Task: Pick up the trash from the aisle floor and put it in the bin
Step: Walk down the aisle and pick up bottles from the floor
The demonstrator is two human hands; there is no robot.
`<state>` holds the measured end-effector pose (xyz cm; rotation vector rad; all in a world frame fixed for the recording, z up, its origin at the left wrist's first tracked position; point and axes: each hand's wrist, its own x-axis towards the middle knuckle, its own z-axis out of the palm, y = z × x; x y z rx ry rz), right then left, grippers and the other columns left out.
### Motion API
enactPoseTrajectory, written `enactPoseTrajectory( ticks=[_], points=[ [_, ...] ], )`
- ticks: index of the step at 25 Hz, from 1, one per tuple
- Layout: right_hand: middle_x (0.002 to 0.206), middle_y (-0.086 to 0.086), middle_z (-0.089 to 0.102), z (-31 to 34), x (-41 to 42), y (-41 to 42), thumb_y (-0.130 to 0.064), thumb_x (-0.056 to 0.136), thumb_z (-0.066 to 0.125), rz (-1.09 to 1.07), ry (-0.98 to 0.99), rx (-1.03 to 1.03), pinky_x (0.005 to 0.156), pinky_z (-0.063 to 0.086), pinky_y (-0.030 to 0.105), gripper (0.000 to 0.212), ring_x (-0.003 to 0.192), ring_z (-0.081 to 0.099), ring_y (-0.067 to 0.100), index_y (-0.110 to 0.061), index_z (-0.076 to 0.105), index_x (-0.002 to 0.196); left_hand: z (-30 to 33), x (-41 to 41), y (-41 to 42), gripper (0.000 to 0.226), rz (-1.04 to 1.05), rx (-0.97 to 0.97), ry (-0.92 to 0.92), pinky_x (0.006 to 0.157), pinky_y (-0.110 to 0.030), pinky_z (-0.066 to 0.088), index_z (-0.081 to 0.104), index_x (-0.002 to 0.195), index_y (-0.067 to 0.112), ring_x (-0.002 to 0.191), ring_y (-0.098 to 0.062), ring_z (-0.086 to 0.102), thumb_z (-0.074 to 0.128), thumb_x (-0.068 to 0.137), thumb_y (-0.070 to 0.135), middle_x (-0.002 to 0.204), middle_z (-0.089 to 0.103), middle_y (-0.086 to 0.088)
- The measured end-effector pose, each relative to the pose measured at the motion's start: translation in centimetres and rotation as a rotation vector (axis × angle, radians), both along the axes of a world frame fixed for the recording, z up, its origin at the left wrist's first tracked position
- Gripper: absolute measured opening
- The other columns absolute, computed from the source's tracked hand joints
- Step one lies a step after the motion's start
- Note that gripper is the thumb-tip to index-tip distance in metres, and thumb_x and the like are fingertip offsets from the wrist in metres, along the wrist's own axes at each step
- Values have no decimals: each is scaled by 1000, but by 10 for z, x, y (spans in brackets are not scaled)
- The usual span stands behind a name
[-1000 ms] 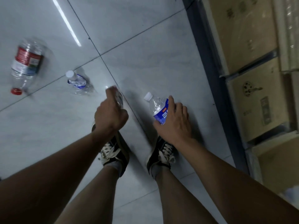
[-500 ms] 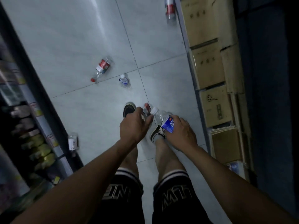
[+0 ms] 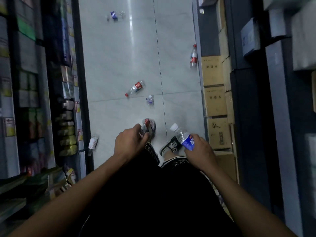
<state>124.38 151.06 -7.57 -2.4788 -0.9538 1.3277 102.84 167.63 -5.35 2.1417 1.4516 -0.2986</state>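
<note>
My right hand (image 3: 201,151) grips a clear bottle with a blue label and white cap (image 3: 183,137), lifted off the floor. My left hand (image 3: 129,144) holds a small crushed clear bottle (image 3: 145,128) above my left shoe. On the tiled aisle floor ahead lie a red-labelled bottle with a red cap (image 3: 136,88), a small crumpled bottle with a white cap (image 3: 150,100), a red-labelled bottle by the right boxes (image 3: 193,56), a bottle at the foot of the left shelf (image 3: 93,142) and a blue wrapper far up the aisle (image 3: 113,15). No bin is in view.
Stocked shelves (image 3: 34,100) line the left side of the narrow aisle. Stacked cardboard boxes (image 3: 215,101) and dark shelving stand along the right. My shoes (image 3: 171,145) are on the floor between my hands.
I have risen from a crouch to standing, so the view now takes in the whole aisle. Both hands have come up from the floor, each with its bottle.
</note>
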Motion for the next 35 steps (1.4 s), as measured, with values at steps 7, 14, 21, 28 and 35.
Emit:
enactPoseTrajectory(
  ticks=[7, 14, 21, 28, 35],
  points=[
    [109, 1, 59, 38, -55, -29, -36, 79, 63, -233, -107, 31, 82, 53, 43, 49, 98, 57, 26, -26, 52, 126, 26, -27, 15, 31, -161, 9, -102, 55, -33, 36, 50, 82, 23, 71, -31, 65, 53, 90, 53, 75, 70, 4],
    [116, 4, 60, 63, -172, -69, -35, 80, 70, -582, -181, 29, 82, 45, 36, 56, 106, 55, 27, -24, 51, 132, 51, -51, 40, 42, -564, 50, -153, 52, -32, 38, 50, 78, 20, 60, -28, 56, 49, 92, 59, 66, 61, 4],
    [120, 7, 61, 81, -295, -161, -32, 85, 68, -1012, -237, 16, 91, 49, 40, 52, 112, 55, 29, -24, 51, 134, 67, -54, -12, 39, -886, 19, -226, 55, -33, 35, 50, 77, 18, 61, -29, 51, 56, 93, 53, 68, 61, -4],
    [102, 3, 65, 87, -451, -278, -32, 77, 59, -1550, -270, 7, 80, 51, 38, 46, 97, 60, 27, -21, 58, 121, 83, -56, -178, 41, -1343, -17, -248, 55, -37, 43, 49, 79, 15, 64, -43, 60, 56, 94, 53, 68, 65, -14],
    [99, 4, 66, 81, -599, -352, -45, 69, 46, -2055, -282, -31, 79, 54, 42, 59, 96, 61, 28, -22, 58, 121, 83, -97, -373, 27, -1896, -80, -319, 53, -35, 50, 63, 89, 14, 62, -38, 65, 64, 94, 40, 71, 69, -10]
  ],
)
